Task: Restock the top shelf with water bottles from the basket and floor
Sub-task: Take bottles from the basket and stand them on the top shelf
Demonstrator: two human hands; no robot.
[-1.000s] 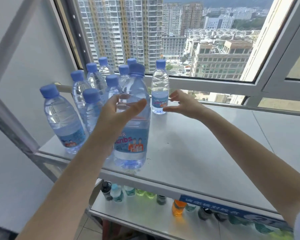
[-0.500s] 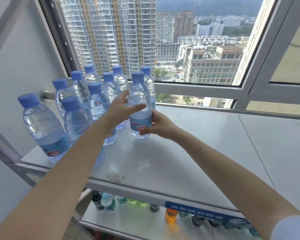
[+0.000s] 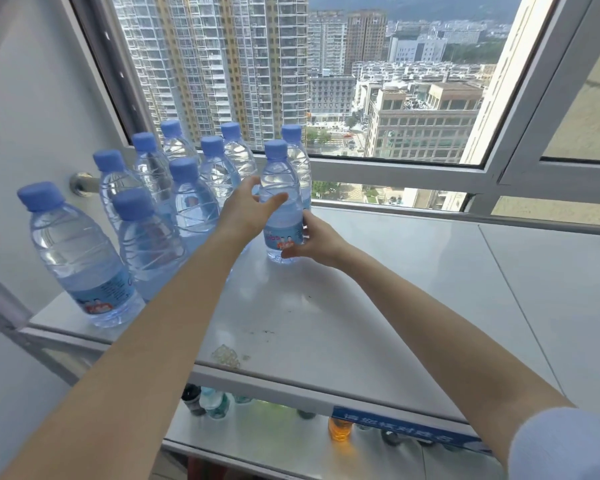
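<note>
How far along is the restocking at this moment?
Done: nine water bottles stand clustered at the left end of the top shelf. In hand: the left hand and right hand both grip a tenth bottle standing beside them. Left: room remains on the shelf's right; basket and floor are out of view.

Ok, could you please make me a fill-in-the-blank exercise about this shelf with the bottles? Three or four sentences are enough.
1. Both hands hold one clear plastic water bottle with a ____ cap.
2. The left hand grips it ____ than the right hand.
3. On the white metal top shelf, the bottle nearest the front edge stands at the ____ end.
4. On the lower shelf, one small bottle holds ____ liquid.

Missing words: blue; higher; left; orange.
</note>
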